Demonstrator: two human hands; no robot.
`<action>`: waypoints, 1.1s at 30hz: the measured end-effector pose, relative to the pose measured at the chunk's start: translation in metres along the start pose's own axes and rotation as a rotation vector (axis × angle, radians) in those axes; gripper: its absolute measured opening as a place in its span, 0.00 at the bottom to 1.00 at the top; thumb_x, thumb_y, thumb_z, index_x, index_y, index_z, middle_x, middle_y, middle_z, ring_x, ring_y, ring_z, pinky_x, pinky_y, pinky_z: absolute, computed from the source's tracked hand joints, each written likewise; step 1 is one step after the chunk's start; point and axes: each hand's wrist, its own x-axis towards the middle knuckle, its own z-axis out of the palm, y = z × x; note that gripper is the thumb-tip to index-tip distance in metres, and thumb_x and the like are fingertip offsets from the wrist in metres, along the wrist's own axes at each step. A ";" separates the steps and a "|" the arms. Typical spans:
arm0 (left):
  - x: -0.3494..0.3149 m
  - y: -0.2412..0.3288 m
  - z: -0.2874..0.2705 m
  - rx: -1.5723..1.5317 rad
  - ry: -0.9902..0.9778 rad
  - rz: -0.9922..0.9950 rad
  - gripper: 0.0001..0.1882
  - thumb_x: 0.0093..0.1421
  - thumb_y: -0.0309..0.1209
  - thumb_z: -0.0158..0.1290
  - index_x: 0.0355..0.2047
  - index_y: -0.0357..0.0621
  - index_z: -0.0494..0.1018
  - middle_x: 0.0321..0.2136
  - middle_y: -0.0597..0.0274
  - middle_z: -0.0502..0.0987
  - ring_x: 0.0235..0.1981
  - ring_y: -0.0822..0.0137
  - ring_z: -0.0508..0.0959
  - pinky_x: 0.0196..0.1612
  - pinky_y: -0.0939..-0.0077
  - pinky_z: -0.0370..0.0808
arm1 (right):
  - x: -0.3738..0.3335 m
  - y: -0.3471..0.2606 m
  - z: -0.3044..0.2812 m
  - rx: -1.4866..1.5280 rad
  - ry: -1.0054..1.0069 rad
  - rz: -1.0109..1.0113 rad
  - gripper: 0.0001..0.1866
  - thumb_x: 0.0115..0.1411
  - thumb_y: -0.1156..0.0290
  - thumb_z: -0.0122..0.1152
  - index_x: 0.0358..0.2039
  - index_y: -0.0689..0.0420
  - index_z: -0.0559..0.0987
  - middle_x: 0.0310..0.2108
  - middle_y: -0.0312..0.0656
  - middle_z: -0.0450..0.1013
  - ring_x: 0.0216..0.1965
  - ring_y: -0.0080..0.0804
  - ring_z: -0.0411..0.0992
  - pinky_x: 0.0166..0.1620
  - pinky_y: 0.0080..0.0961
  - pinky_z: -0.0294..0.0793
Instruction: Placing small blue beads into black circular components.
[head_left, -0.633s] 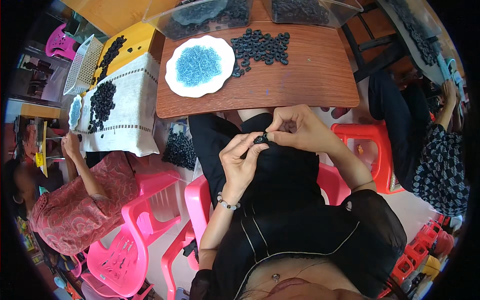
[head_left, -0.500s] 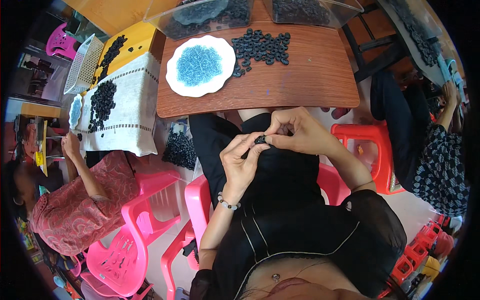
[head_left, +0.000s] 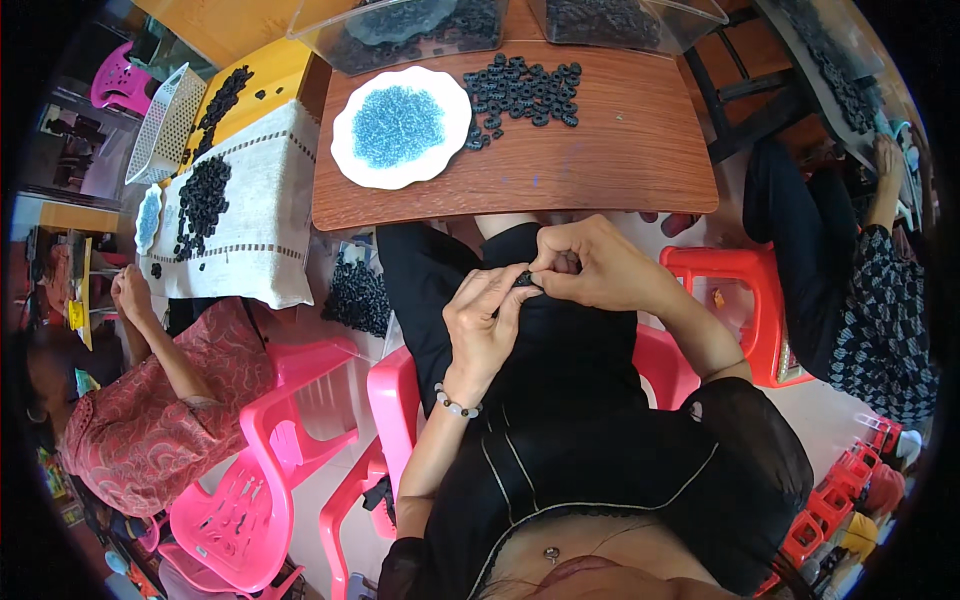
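My left hand (head_left: 478, 318) pinches a small black ring-shaped part (head_left: 523, 280) between thumb and fingers, above my lap. From the right, my right hand (head_left: 592, 262) meets it, thumb and forefinger pressed together at the part's edge. Whatever may be between those right fingertips is too small to make out. Beyond my hands, on the brown wooden table (head_left: 630, 160), lies a white scalloped plate (head_left: 350, 170) heaped with tiny clear-blue beads (head_left: 398, 127). Right of the plate is a spread of similar black parts (head_left: 525, 90).
Clear plastic bins (head_left: 420, 35) of black parts stand along the table's far edge. At left, a person in a red patterned top (head_left: 170, 410) sits by a cloth-covered table (head_left: 275, 190). Pink chairs (head_left: 240, 510) and a red stool (head_left: 715, 265) flank me. Another person (head_left: 885, 340) sits at right.
Both my hands stay together, with the black part turned slightly between my fingers. The person at left has drawn a hand a little back from the cloth-covered table.
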 end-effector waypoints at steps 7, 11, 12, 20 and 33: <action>0.000 0.001 0.000 0.060 -0.029 0.082 0.13 0.52 0.19 0.63 0.40 0.37 0.81 0.33 0.53 0.81 0.31 0.55 0.78 0.35 0.67 0.76 | 0.000 0.006 0.001 -0.014 -0.039 -0.014 0.14 0.54 0.70 0.70 0.21 0.62 0.73 0.13 0.39 0.67 0.16 0.20 0.63 0.21 0.25 0.61; -0.002 0.000 0.002 0.072 -0.069 0.095 0.12 0.52 0.18 0.62 0.39 0.36 0.80 0.33 0.53 0.81 0.30 0.55 0.77 0.33 0.66 0.76 | -0.003 0.002 0.002 -0.039 -0.063 0.008 0.14 0.54 0.71 0.69 0.21 0.62 0.72 0.13 0.43 0.68 0.15 0.28 0.65 0.22 0.29 0.62; -0.003 0.000 0.003 0.079 -0.076 0.104 0.12 0.52 0.18 0.62 0.38 0.36 0.80 0.33 0.53 0.81 0.30 0.54 0.77 0.33 0.66 0.76 | -0.004 0.001 0.002 -0.067 -0.052 -0.020 0.13 0.54 0.71 0.68 0.21 0.63 0.72 0.14 0.45 0.68 0.15 0.31 0.66 0.22 0.31 0.62; -0.003 0.001 0.005 0.113 -0.088 0.125 0.09 0.53 0.19 0.61 0.36 0.33 0.79 0.33 0.51 0.81 0.30 0.54 0.78 0.34 0.68 0.76 | -0.004 0.000 0.000 -0.102 -0.082 -0.042 0.12 0.54 0.73 0.66 0.21 0.63 0.72 0.15 0.49 0.69 0.16 0.41 0.67 0.23 0.34 0.63; 0.005 0.006 0.003 0.074 -0.022 0.096 0.09 0.54 0.19 0.62 0.37 0.36 0.80 0.34 0.54 0.81 0.30 0.56 0.78 0.34 0.68 0.76 | -0.003 0.015 -0.002 0.035 0.026 -0.066 0.08 0.54 0.72 0.66 0.24 0.62 0.78 0.14 0.39 0.68 0.17 0.22 0.64 0.23 0.25 0.62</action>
